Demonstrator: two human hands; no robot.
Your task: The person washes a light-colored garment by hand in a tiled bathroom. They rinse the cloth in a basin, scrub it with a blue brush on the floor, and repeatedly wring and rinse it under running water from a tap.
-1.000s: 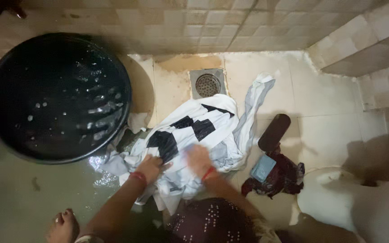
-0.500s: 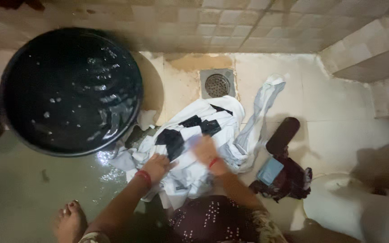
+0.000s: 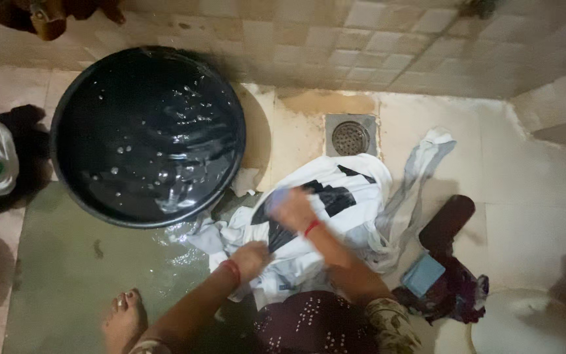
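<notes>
on the wet tiled floor, beside the black tub (image 3: pixel 145 134) of water, the white garment (image 3: pixel 335 210) with black patches lay spread just below the drain (image 3: pixel 350 137). compared with a second earlier, the right hand (image 3: pixel 289 208) had travelled up the cloth toward the tub and away from the body; it was blurred with motion, so i could not tell how far its fingers were closed, though a bluish thing seemed to sit under it against the cloth. the left hand (image 3: pixel 251 257) had stayed low on the near edge, fingers curled shut on a fold of the garment, pinning it to the floor. the garment itself had barely shifted, only bunching a little under the stroke. judged from that, the scrubbing was in mid-stroke, one hand anchoring while the other rubbed, and the wash looked far from finished. a dark brush (image 3: pixel 447 221) and a blue soap bar (image 3: pixel 422 275) lay on dark cloth (image 3: pixel 456 295) to the right, untouched. a bare foot (image 3: pixel 124 321) rested on the green slab (image 3: pixel 54 262).
</notes>
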